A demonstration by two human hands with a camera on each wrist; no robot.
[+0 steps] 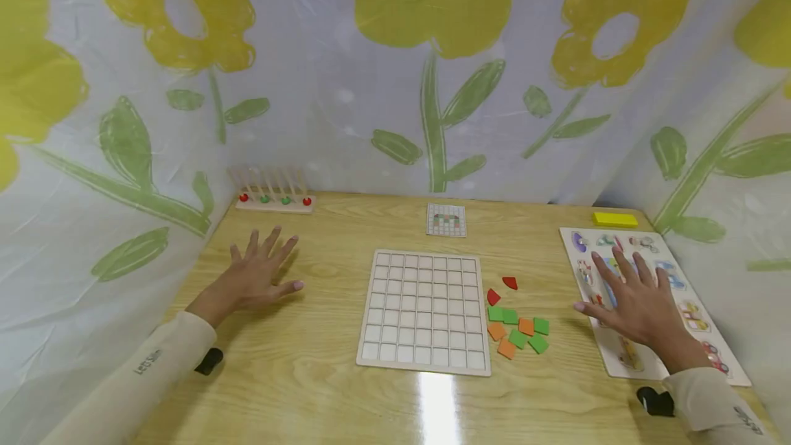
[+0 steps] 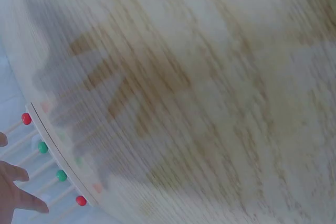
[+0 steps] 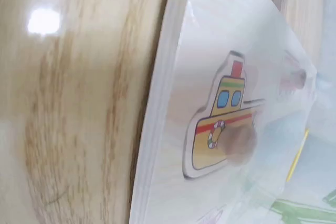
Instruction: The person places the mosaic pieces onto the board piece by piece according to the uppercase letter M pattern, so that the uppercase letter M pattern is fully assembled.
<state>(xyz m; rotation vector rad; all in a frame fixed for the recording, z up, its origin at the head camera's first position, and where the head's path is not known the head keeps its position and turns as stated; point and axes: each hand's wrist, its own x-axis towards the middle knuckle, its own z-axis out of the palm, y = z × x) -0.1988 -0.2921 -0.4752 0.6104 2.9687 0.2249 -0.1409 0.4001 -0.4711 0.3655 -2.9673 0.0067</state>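
Note:
My left hand (image 1: 255, 279) is spread with straight fingers over the left of the table, holding nothing. Beyond its fingertips stands a wooden peg rack (image 1: 275, 204) with red and green beads; the left wrist view shows the beads (image 2: 61, 175) beside part of the hand (image 2: 18, 190). On the right, my other hand (image 1: 636, 301) spreads its fingers above a knobbed picture puzzle board (image 1: 636, 366), gripping nothing. Contact with the board cannot be told. A boat puzzle piece (image 3: 220, 124) with a knob fills the right wrist view; the hand is not seen there.
A wooden grid board (image 1: 423, 311) lies mid-table. Right of it are loose green squares (image 1: 518, 339), orange squares (image 1: 507, 349) and red quarter-round pieces (image 1: 509, 283). Behind it lies a pattern card (image 1: 446, 220). A yellow block (image 1: 614, 219) sits near the flowered curtain (image 1: 321, 108).

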